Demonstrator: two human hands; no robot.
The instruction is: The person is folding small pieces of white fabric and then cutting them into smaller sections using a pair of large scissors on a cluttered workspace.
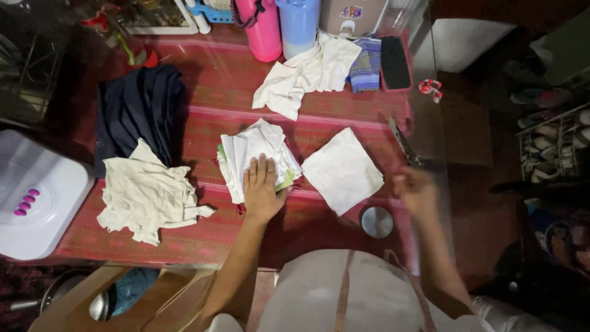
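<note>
1. While the left hand (261, 187) is laid flat with fingers together on the stack of folded white cloths (255, 154), the stack is pinned mid-table
2. The right hand (415, 189) is blurred at the table's right edge; its grip cannot be told
3. A folded white square (342, 170) is seen just right of the stack, with bare red cloth (209, 237) nearer

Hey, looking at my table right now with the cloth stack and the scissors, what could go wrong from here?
The scissors lie near the table's right edge, close to your blurred, moving right hand; it could get nicked or knock them off. Your left hand presses only one side of the cloth stack, so loose layers may slide. The metal lid near the front edge might get swept off.
</note>
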